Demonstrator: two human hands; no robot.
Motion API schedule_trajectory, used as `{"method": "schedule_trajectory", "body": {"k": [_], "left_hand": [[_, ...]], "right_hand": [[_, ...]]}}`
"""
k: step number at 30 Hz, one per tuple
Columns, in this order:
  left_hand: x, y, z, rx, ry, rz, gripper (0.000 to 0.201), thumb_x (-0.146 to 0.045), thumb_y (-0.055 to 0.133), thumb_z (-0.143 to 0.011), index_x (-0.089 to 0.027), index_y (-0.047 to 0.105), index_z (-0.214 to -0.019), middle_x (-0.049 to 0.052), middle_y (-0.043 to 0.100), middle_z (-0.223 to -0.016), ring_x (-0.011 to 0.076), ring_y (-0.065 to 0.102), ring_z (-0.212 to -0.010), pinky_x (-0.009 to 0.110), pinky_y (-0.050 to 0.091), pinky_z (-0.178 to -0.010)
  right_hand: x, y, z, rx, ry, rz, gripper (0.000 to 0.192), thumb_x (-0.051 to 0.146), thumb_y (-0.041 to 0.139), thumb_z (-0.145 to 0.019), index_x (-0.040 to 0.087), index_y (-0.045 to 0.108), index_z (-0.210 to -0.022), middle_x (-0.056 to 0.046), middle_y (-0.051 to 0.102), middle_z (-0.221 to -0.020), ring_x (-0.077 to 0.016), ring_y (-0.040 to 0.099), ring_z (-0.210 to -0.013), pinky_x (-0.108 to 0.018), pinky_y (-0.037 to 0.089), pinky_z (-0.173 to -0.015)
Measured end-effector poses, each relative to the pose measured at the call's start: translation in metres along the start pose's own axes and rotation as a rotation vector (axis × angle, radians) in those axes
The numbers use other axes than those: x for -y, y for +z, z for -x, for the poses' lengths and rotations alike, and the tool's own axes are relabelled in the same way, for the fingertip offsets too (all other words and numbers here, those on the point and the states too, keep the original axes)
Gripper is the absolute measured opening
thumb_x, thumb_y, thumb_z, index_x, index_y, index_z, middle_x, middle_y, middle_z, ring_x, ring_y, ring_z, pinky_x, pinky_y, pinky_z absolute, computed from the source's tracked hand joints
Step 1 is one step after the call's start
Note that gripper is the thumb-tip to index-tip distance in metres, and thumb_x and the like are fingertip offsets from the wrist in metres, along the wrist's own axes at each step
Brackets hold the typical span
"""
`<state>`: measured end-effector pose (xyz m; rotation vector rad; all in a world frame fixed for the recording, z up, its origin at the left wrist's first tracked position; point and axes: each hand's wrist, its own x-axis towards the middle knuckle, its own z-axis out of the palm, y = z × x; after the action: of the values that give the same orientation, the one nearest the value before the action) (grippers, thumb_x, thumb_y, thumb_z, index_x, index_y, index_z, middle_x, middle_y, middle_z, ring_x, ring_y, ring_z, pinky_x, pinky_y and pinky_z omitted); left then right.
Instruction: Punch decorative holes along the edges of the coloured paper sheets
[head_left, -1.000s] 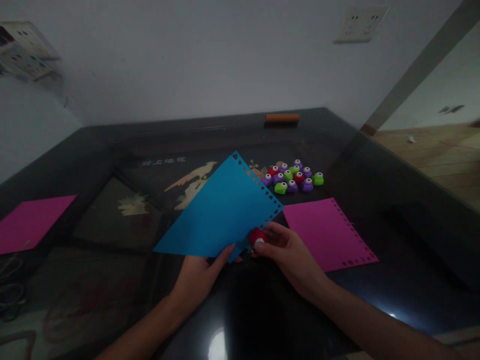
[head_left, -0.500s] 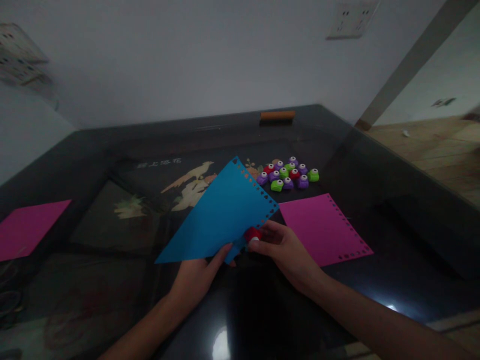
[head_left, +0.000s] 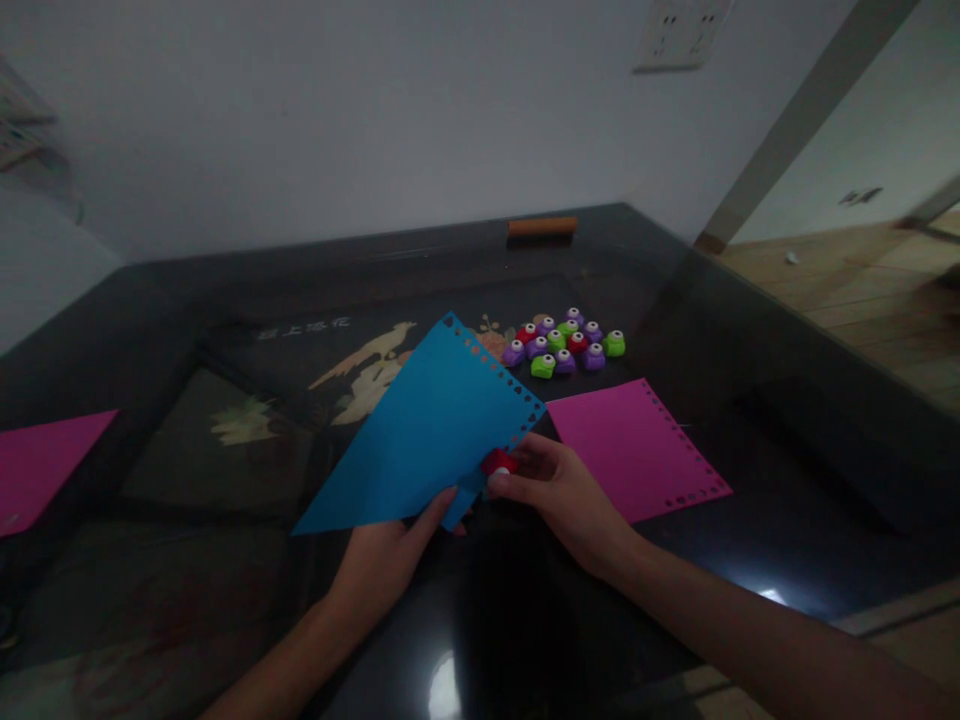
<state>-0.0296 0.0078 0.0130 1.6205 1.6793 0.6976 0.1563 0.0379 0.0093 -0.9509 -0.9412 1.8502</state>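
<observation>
A blue paper sheet [head_left: 427,430] with punched holes along its right edges is tilted above the dark glass table [head_left: 225,300]. My left hand [head_left: 382,560] pinches its lower corner from below. My right hand [head_left: 559,490] grips a small red paper punch [head_left: 498,463] clamped on the sheet's lower right edge.
A pink sheet [head_left: 630,445] with punched edges lies flat just right of my hands. Behind it sits a cluster of several purple, green and red punches [head_left: 564,345]. Another pink sheet [head_left: 41,465] lies at the far left. An orange bar [head_left: 541,226] rests by the wall.
The view has drifted, so everything sits slightly further left and up in the frame. The hands, blue sheet and red punch keep the same hold and pose.
</observation>
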Motion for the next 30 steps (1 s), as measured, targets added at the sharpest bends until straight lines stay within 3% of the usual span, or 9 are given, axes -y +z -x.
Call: {"method": "schedule_trajectory", "body": {"k": [7,23,30], "left_hand": [[-0.0034,-0.0005,-0.0007,0.000,0.044,0.032,0.033,-0.043,0.050,-0.080,-0.023,0.068,-0.060,0.003,0.073,-0.069,0.0234,0.069,-0.072,0.039,0.052,-0.084],[0.0013,-0.0006,0.0004,0.002,0.038,-0.032,0.035,-0.047,0.050,-0.080,-0.024,0.068,-0.062,0.004,0.073,-0.071,0.0260,0.068,-0.076,0.045,0.047,-0.088],[0.0031,-0.0001,0.0006,-0.027,0.069,-0.043,0.035,-0.047,0.051,-0.080,-0.023,0.068,-0.061,0.004,0.073,-0.068,0.0250,0.068,-0.073,0.042,0.050,-0.085]], "right_hand": [[0.0011,-0.0002,-0.0002,-0.005,0.007,-0.026,0.037,0.026,0.079,-0.060,0.021,0.064,-0.093,-0.003,0.066,-0.094,-0.0158,0.061,-0.083,-0.034,0.048,-0.082],[0.0060,0.0028,0.0014,-0.038,0.019,-0.044,0.034,0.026,0.080,-0.057,0.020,0.064,-0.086,0.000,0.065,-0.080,-0.0126,0.059,-0.070,-0.029,0.050,-0.071],[0.0052,0.0021,0.0011,-0.037,0.015,-0.016,0.034,0.029,0.080,-0.058,0.020,0.064,-0.087,0.000,0.065,-0.080,-0.0132,0.060,-0.069,-0.030,0.050,-0.070]]}}
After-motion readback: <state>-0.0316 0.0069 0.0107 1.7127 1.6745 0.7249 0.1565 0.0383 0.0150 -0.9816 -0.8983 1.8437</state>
